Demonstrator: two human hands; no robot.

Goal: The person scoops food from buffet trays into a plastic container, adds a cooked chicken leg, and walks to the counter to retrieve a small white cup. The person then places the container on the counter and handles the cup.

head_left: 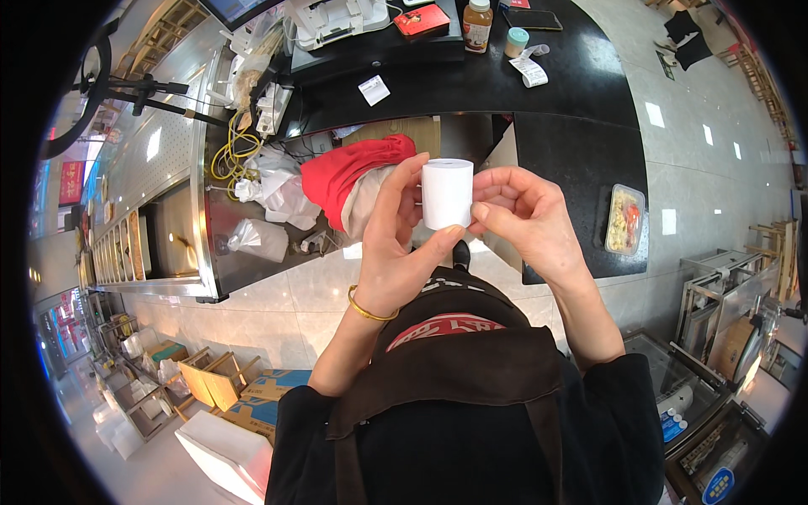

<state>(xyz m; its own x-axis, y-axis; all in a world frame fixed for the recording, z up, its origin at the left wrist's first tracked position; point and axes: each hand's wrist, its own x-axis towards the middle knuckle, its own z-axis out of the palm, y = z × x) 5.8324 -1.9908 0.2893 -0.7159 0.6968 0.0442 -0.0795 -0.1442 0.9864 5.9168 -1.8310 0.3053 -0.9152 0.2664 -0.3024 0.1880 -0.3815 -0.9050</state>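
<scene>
A white roll of receipt paper [447, 195] is held upright in front of me, its round end facing up. My left hand [402, 223] is closed on its left side, the thumb under the lower edge and the fingers up along the side. On the other side, my right hand [526, 210] has its thumb and bent fingertips at the roll's right edge, where a loose end may be pinched, though I cannot make one out. Beyond the left hand a red cloth [353, 168] lies bunched near the open space under the counter.
A black counter [572, 84] curves ahead and right. On it stand a sauce bottle [477, 25], a small jar [516, 42], a curled receipt [530, 69], a white printer [337, 21] and a food box [624, 219]. Yellow cable [225, 160] and plastic bags [282, 189] lie left.
</scene>
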